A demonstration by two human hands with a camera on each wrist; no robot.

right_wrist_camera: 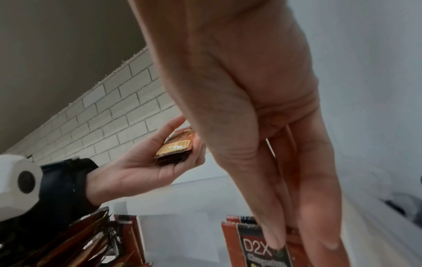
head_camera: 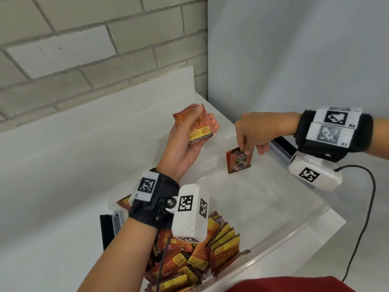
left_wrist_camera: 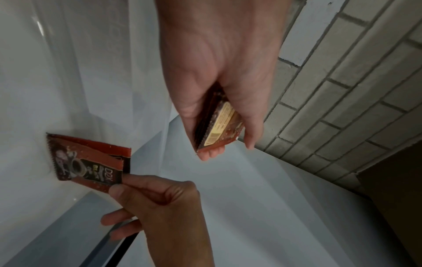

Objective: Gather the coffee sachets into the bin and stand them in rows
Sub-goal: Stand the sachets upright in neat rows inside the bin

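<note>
A clear plastic bin (head_camera: pixel 294 234) sits on a white counter. My left hand (head_camera: pixel 189 133) is raised palm-up above it and grips a small stack of brown coffee sachets (head_camera: pixel 200 127), thumb lying across the top; the same stack (left_wrist_camera: pixel 219 124) shows in the left wrist view. Two sachets (head_camera: pixel 239 162) stand upright, one behind the other, in the bin's far corner. My right hand (head_camera: pixel 246 144) pinches the top edge of the front sachet (right_wrist_camera: pixel 262 249) between thumb and forefinger. A loose pile of several sachets (head_camera: pixel 210 249) fills the bin's near left part.
A brick wall (head_camera: pixel 84 49) runs behind the counter and a plain white wall (head_camera: pixel 294 60) stands to the right. The bin has dark latches on its left (head_camera: pixel 107 228) and right (head_camera: pixel 284 146) sides. A black cable (head_camera: pixel 366 207) hangs from my right wrist.
</note>
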